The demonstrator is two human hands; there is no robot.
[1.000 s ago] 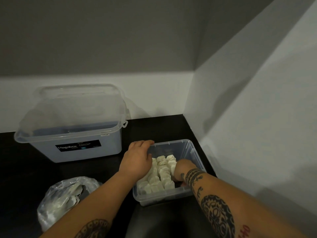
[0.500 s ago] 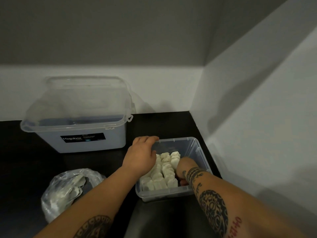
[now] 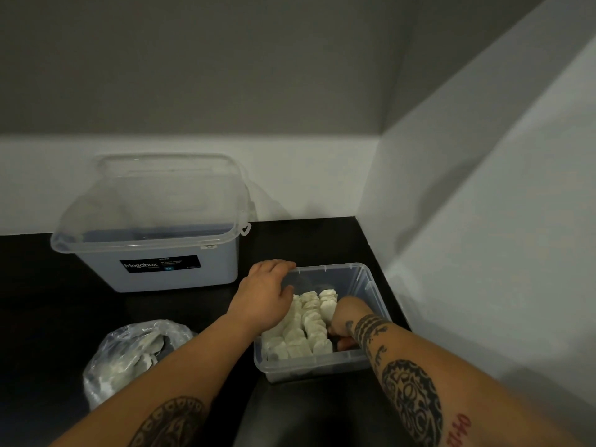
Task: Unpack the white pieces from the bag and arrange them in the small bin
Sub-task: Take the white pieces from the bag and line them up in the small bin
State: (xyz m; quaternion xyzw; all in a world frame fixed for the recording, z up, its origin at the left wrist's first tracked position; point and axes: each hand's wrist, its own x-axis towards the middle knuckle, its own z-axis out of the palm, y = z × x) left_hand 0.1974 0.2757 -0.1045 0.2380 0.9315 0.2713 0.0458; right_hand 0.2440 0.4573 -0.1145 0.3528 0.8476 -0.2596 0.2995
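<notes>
The small clear bin (image 3: 342,277) sits on the black table near the right wall. Rows of white pieces (image 3: 308,322) stand packed in its left and middle part. My left hand (image 3: 263,296) grips the bin's left rim, fingers curled over the far left corner and thumb against the pieces. My right hand (image 3: 343,317) reaches down inside the bin at the right end of the rows, fingers curled downward between the pieces and the right wall. Its fingertips are hidden, so a held piece cannot be made out. The crumpled clear bag (image 3: 129,353) with more white pieces lies at the front left.
A large clear Megabox container (image 3: 161,272) with its lid tilted up stands at the back left. White walls (image 3: 483,253) close off the table (image 3: 48,301) at the back and right, close to the bin.
The view has shifted slightly between frames. Both hands stay at the bin: the left on the rim, the right down among the pieces at the right side.
</notes>
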